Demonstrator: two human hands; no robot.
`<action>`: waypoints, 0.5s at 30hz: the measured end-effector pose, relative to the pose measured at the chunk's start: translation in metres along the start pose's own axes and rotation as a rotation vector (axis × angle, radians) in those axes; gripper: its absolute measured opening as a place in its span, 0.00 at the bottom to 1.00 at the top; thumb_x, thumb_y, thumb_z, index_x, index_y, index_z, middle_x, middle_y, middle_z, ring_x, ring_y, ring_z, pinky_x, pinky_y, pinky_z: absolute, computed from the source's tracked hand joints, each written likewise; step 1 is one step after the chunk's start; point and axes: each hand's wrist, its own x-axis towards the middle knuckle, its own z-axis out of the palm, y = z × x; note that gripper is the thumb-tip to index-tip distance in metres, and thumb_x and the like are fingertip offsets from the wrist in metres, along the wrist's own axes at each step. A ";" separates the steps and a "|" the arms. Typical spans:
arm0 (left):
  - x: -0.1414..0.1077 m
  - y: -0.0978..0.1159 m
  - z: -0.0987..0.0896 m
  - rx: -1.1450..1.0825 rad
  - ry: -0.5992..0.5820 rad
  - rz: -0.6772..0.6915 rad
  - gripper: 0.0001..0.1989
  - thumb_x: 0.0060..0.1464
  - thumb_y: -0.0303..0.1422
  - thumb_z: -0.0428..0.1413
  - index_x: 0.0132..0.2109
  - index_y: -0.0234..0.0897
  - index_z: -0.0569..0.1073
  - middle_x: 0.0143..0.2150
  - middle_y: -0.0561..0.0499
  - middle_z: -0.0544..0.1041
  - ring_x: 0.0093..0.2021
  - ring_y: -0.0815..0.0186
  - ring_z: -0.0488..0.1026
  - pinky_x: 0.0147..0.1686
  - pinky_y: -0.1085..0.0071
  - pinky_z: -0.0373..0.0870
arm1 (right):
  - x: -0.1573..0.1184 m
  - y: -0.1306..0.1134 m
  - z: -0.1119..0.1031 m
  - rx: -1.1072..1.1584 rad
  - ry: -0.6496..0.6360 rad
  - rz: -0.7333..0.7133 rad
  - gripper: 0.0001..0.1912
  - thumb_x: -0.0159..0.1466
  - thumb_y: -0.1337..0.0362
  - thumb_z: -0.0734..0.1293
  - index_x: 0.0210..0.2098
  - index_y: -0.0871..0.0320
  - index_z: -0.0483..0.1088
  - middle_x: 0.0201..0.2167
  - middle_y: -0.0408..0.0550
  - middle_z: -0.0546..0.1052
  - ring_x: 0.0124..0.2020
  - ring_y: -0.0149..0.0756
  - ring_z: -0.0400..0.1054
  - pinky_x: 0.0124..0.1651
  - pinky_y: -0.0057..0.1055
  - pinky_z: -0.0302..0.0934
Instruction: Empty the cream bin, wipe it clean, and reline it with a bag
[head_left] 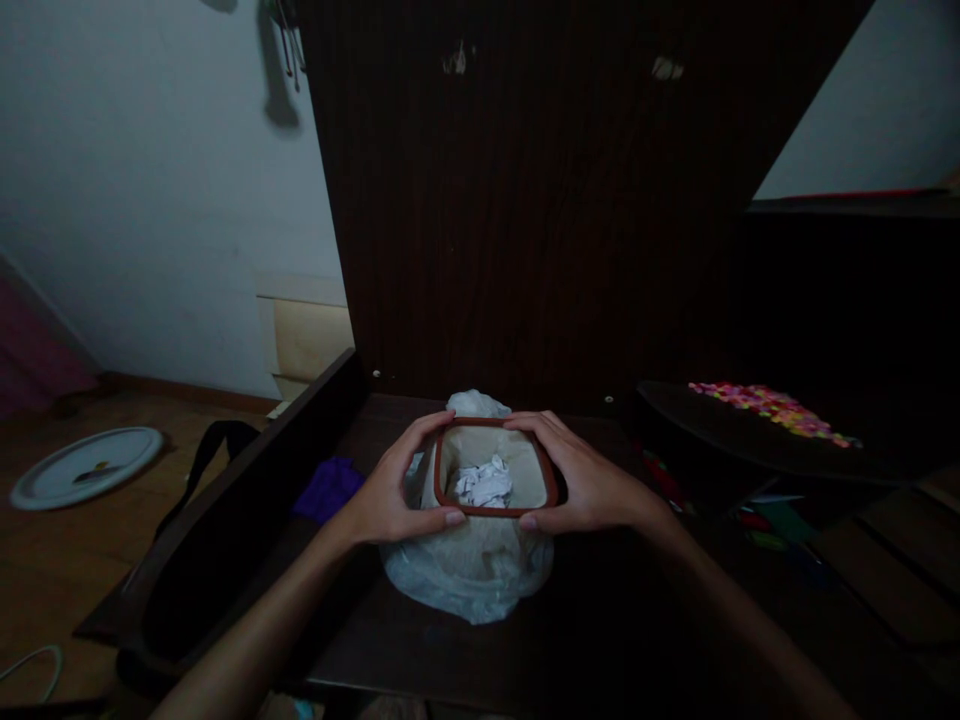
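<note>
Between my two hands is a small bin [495,512] with a reddish-brown, rounded-square rim and a pale plastic bag lining. Crumpled white paper [484,482] lies inside it. My left hand [394,490] grips the rim's left side, thumb along the near edge and fingers at the far corner. On the opposite side my right hand [581,475] grips the rim in the same way. The translucent plastic bag [469,575] hangs loosely around the outside and spreads over the dark wooden surface [420,660]. The bin's lower body is hidden by the bag.
A purple cloth [328,490] lies left of the bag, beside a raised dark side board [247,500]. Small colourful pieces [772,408] cover part of a dark ledge at right. A tall dark panel [540,220] stands behind. On the floor sits a white round lid-like object [86,468].
</note>
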 end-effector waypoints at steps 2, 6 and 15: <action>0.000 0.001 -0.001 0.040 0.003 0.011 0.44 0.47 0.42 0.69 0.68 0.42 0.62 0.70 0.38 0.62 0.70 0.43 0.61 0.69 0.45 0.56 | 0.000 0.003 0.000 0.017 -0.025 0.013 0.48 0.50 0.47 0.77 0.63 0.56 0.57 0.60 0.59 0.66 0.60 0.55 0.61 0.62 0.53 0.59; 0.000 -0.001 -0.001 0.069 0.004 0.014 0.38 0.50 0.48 0.66 0.65 0.43 0.66 0.70 0.38 0.62 0.70 0.42 0.60 0.68 0.43 0.58 | 0.000 0.007 0.001 0.045 -0.042 0.014 0.50 0.51 0.46 0.77 0.66 0.55 0.55 0.63 0.60 0.63 0.64 0.56 0.59 0.66 0.53 0.55; 0.001 -0.003 0.003 0.112 0.052 0.004 0.36 0.49 0.47 0.67 0.62 0.41 0.68 0.68 0.37 0.65 0.67 0.43 0.64 0.65 0.44 0.62 | 0.000 0.016 0.002 0.132 -0.038 0.086 0.56 0.49 0.43 0.78 0.69 0.53 0.53 0.65 0.60 0.62 0.66 0.57 0.58 0.66 0.55 0.54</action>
